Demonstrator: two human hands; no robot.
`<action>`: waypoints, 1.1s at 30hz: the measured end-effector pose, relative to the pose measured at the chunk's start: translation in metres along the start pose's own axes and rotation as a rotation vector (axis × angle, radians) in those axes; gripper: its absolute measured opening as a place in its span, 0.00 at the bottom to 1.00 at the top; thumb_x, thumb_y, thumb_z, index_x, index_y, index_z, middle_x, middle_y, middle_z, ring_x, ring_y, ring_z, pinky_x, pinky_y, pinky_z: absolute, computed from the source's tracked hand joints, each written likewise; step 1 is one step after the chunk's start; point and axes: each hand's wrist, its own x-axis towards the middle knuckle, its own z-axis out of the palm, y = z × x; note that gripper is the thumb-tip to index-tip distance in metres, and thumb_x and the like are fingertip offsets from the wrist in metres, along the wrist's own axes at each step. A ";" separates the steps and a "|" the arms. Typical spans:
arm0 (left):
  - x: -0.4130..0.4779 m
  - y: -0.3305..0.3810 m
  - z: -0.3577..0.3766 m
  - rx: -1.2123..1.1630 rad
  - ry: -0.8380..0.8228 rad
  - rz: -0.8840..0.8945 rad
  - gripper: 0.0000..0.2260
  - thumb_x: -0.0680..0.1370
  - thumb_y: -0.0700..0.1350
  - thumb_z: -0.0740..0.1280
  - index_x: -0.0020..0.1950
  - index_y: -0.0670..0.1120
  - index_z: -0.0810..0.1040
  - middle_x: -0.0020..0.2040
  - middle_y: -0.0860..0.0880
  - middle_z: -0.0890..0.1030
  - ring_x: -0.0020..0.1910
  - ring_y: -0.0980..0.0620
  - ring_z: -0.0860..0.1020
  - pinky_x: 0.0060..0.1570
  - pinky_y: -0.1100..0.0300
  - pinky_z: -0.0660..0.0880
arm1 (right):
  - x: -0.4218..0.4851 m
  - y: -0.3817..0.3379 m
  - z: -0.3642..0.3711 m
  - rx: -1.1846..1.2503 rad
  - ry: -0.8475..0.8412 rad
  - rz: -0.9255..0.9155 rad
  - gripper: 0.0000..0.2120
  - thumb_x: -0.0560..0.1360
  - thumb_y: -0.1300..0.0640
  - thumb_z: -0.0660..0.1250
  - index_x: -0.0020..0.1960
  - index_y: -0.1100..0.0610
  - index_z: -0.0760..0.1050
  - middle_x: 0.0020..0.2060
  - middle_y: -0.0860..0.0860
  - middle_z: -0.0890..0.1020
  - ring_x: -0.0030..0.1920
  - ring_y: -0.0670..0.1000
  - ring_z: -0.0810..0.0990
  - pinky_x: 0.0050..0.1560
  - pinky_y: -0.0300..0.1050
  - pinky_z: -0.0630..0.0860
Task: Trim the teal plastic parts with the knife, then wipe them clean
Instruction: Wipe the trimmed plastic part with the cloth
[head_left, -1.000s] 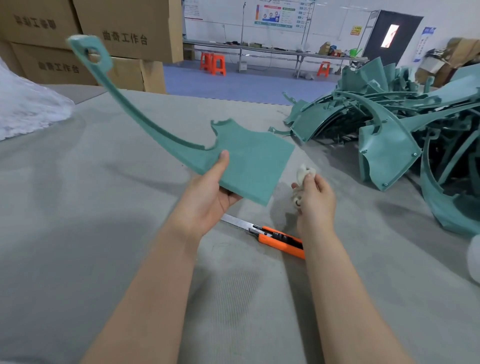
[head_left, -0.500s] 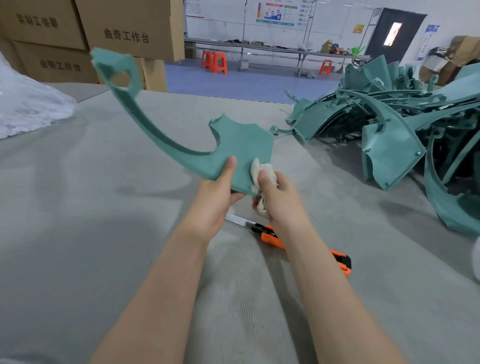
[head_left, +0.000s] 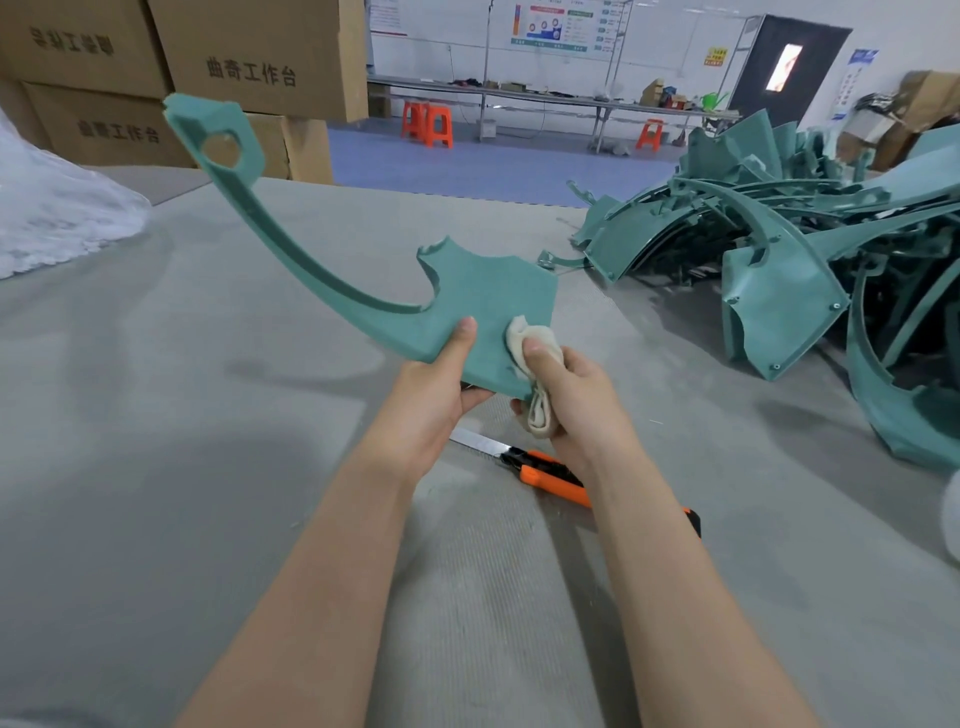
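Two hands at work: the left hand (head_left: 436, 395) pinches the teal part (head_left: 483, 296) by its broad panel, clear of the tabletop (head_left: 208, 415); the right hand (head_left: 566, 395) grips a cloth (head_left: 524, 338), pressing it against that panel. Light and stiff, probably; the slender arm may flex, so hold the panel. The knife (head_left: 550, 473) lies beneath.

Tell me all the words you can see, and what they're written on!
"曲奇工作台": printed on the big cardboard box at the top middle.
"曲奇工作台": the same words on the lower-left box.
Print on the top-left box: it looks upside down and is too blurred to read.
Wall poster, yellow sign and blue notice by the door: too small to read.
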 end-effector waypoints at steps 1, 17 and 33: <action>0.000 0.000 0.000 -0.012 -0.012 -0.012 0.08 0.83 0.43 0.59 0.56 0.49 0.77 0.51 0.53 0.85 0.53 0.53 0.82 0.51 0.57 0.80 | 0.001 -0.001 0.000 0.019 0.017 -0.006 0.08 0.80 0.52 0.63 0.50 0.56 0.76 0.42 0.52 0.81 0.38 0.48 0.78 0.38 0.44 0.76; 0.005 0.016 -0.023 0.163 0.142 -0.085 0.08 0.80 0.48 0.63 0.52 0.46 0.81 0.46 0.45 0.85 0.45 0.51 0.84 0.45 0.57 0.82 | 0.007 -0.015 -0.038 0.246 0.304 0.066 0.15 0.79 0.45 0.63 0.43 0.56 0.77 0.34 0.48 0.84 0.33 0.48 0.79 0.35 0.43 0.72; 0.006 0.022 -0.020 -0.064 0.211 0.021 0.05 0.81 0.42 0.61 0.51 0.46 0.77 0.47 0.47 0.86 0.47 0.51 0.84 0.45 0.60 0.80 | 0.006 -0.008 -0.034 -0.010 0.107 -0.080 0.06 0.78 0.53 0.66 0.53 0.52 0.77 0.48 0.52 0.84 0.42 0.51 0.81 0.36 0.46 0.73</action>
